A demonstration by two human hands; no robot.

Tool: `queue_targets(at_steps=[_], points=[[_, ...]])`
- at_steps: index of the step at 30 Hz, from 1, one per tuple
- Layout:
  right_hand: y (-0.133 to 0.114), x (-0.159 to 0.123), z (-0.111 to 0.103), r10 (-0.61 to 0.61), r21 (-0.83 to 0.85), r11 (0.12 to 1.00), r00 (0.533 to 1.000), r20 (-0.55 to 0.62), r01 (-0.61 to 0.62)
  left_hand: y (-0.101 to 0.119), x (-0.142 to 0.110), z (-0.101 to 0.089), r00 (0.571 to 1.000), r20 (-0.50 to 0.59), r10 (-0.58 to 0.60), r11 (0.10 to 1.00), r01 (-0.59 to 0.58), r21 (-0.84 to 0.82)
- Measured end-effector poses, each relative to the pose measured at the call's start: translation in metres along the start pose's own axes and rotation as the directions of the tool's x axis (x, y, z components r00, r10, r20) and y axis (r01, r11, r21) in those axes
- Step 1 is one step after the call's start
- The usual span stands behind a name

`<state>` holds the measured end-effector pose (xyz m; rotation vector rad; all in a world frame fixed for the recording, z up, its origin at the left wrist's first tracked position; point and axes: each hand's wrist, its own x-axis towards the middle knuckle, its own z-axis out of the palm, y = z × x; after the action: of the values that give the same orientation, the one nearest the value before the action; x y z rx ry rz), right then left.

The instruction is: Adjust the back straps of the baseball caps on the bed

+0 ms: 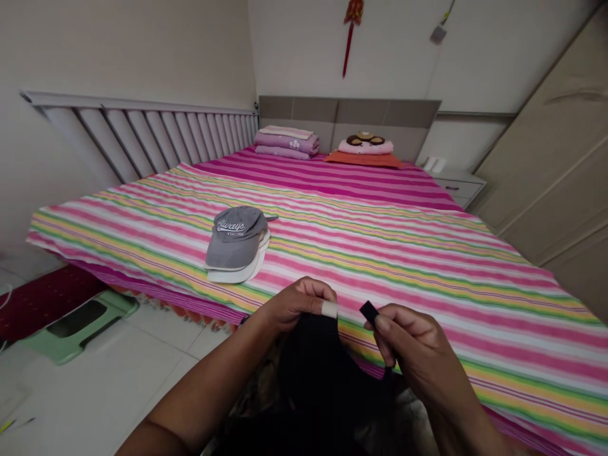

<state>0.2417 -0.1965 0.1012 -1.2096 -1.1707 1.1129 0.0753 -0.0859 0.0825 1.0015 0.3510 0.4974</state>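
Note:
My left hand point(300, 305) is closed on one edge of a black cap point(313, 361), thumb on top. A pale strip point(329, 309) shows at that thumb's tip; whether it is tape or part of the cap I cannot tell. Between the thumb and fingers of my right hand point(403, 339) is pinched a short black strap point(369, 311), its end sticking up. The cap's curved opening lies between both hands, and its lower part blends into dark clothing. Beyond my left hand, a grey cap point(235, 237) with white lettering rests on top of white caps point(237, 273) on the bed.
A striped sheet covers the bed point(403, 253). Folded purple bedding point(287, 144) and an orange pillow point(363, 158) lie by the headboard point(304, 114). A grey railing point(156, 130) runs along the left. On the floor stands a green stool point(66, 339).

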Motion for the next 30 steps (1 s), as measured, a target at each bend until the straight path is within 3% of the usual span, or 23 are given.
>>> queue_targets(at_steps=[12, 30], points=[[-0.01, 0.001, 0.011, 0.059, -0.115, 0.992, 0.998, 0.021, -0.056, 0.005, -0.002, 0.01, 0.999, 0.035, -0.026, 0.998, 0.025, 0.049], [-0.003, 0.006, 0.009, 0.124, 0.022, 0.991, 0.982, 0.145, -0.129, 0.006, 0.001, 0.012, 0.997, 0.046, -0.059, 0.991, 0.053, 0.122]])
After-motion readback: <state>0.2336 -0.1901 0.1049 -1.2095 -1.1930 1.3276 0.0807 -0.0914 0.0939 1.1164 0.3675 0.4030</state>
